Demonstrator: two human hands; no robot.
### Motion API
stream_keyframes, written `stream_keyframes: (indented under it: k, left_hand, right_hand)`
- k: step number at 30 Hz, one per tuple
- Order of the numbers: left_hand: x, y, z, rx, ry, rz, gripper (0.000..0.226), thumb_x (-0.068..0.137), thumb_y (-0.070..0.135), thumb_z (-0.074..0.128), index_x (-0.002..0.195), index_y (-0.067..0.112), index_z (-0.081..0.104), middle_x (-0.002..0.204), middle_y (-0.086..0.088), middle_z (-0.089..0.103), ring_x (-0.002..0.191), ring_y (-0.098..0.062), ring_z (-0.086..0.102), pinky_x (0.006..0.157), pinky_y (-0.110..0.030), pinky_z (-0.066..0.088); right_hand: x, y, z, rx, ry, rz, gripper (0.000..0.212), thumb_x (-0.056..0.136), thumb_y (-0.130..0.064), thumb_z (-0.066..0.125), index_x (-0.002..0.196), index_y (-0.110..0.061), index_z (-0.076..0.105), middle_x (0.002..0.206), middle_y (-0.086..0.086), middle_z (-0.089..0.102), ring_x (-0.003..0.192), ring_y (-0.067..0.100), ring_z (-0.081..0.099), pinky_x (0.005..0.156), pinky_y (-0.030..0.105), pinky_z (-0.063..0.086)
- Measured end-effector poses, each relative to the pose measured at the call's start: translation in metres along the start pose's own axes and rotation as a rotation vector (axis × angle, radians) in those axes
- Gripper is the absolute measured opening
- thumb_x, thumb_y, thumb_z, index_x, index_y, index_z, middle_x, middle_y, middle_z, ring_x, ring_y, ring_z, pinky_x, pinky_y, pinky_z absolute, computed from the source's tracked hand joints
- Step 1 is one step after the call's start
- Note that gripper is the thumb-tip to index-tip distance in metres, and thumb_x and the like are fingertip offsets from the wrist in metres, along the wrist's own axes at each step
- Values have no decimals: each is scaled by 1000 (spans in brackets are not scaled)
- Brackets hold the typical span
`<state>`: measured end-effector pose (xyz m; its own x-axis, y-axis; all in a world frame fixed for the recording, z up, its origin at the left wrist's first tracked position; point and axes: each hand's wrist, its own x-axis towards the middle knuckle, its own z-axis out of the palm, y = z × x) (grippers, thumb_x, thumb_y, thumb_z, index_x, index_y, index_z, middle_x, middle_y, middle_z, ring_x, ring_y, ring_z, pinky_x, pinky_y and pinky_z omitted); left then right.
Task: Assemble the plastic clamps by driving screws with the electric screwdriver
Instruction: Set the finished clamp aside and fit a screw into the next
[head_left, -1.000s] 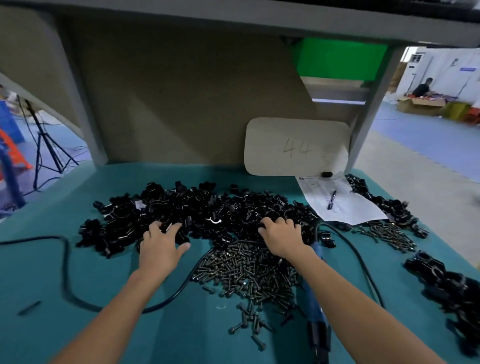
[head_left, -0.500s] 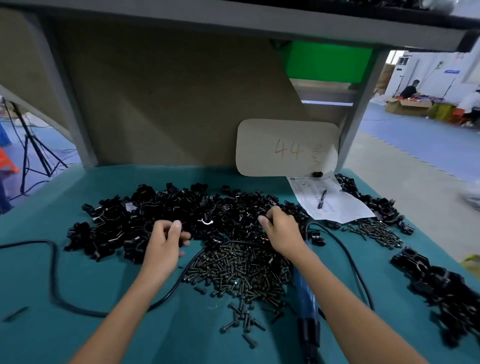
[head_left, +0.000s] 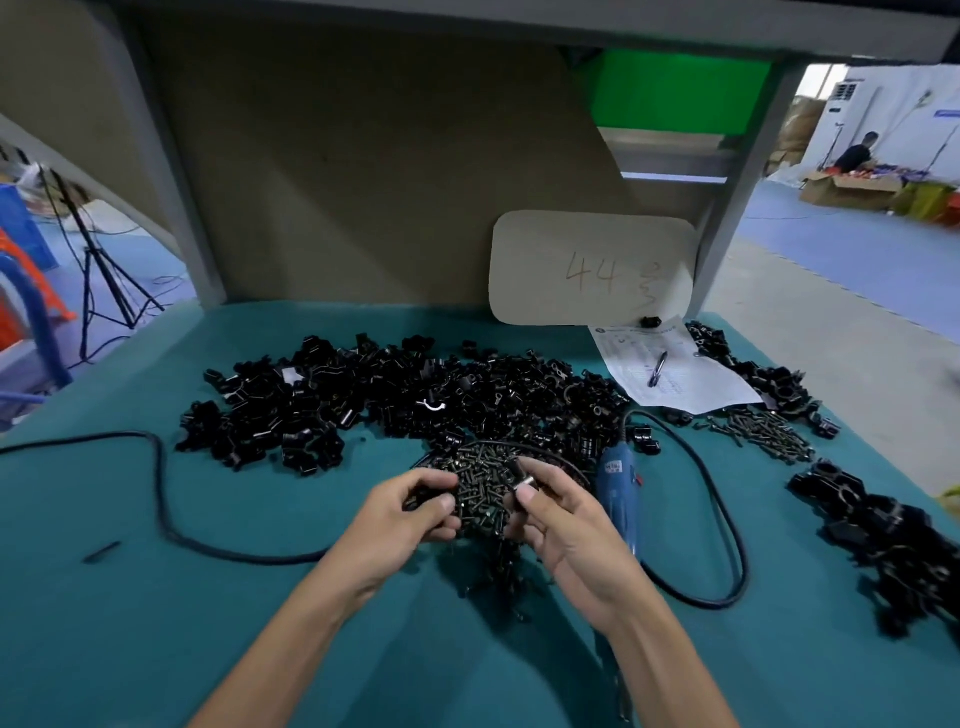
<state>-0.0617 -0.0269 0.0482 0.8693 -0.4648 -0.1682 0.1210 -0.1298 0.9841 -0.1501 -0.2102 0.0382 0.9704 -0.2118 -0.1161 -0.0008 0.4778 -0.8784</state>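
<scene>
Item 1: my left hand (head_left: 410, 519) grips a black clamp half (head_left: 432, 491). My right hand (head_left: 563, 530) pinches a second half (head_left: 523, 479).
Both hover over the screws (head_left: 480, 467), likely so a screw is within reach.
Item 2: loose clamps (head_left: 395, 400), heaped at 12 o'clock.
Item 3: electric screwdriver (head_left: 618, 488), lying on the desk (head_left: 156, 623) at 3 o'clock, just beside my right hand.
Item 4: assembled clamps (head_left: 883, 530), set apart at 4 o'clock.
</scene>
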Motion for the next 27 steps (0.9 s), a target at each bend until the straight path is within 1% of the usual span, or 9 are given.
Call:
stream_keyframes:
  k: [3,7,11,13,16,19,21,24,27]
  left_hand:
    - [-4,0,0,44,10,74,27,92,-2,67,113,15,70,95,-6,71,79,-15,68,76,-27,58]
    - [-7,-2,2,84,20,56,44,82,0,78,112,16,50,114,0,72,85,-13,69,76,-32,58]
    - [-11,1,3,240,44,54,38,64,24,72,99,19,58,95,-3,75,72,-20,69,77,-54,59]
    - [-12,2,1,326,63,86,29,63,26,67,92,29,69,85,1,74,66,-16,67,73,-50,60]
    - [-14,4,-3,428,51,101,40,65,35,62,102,50,68,91,10,74,72,-14,67,73,-43,60]
    - [-17,3,-1,470,20,73,44,68,52,59,109,46,47,107,12,69,86,-12,66,75,-36,56]
    - [-18,1,1,487,16,98,39,73,60,61,102,43,41,97,13,67,81,-8,63,70,-31,51]
    - [-17,1,-1,482,19,188,19,86,54,68,97,44,54,81,16,69,70,1,61,66,-24,47]
    - [-16,1,-3,472,-2,244,14,89,44,73,102,46,67,88,21,71,74,3,65,68,-16,45]
  right_hand:
    - [-6,3,3,103,-6,8,40,85,-10,73,124,-14,70,103,15,66,87,22,67,79,30,59]
    - [-11,8,10,120,11,10,42,86,-12,71,128,-12,66,106,19,59,83,22,66,78,31,59]
    - [-11,9,16,117,8,2,40,87,-16,69,128,-14,68,111,18,59,84,21,66,77,31,57]
    - [-11,9,18,110,-9,10,36,88,-19,69,124,-18,72,110,16,61,85,20,65,79,30,57]
    - [-12,11,20,128,-23,26,36,88,-23,69,124,-18,72,111,15,63,86,19,64,80,29,57]
    - [-12,14,25,112,-7,17,47,81,-26,78,126,-15,70,112,15,67,84,16,65,77,26,57]
    - [-13,14,27,39,1,5,51,78,-27,81,127,-18,68,114,12,71,87,15,66,78,26,56]
    - [-11,14,26,16,11,-1,49,86,-22,74,133,-15,62,121,16,71,91,16,66,80,28,56]
    - [-12,11,24,0,-14,-5,44,89,-21,70,132,-14,63,117,13,71,88,14,65,82,28,55]
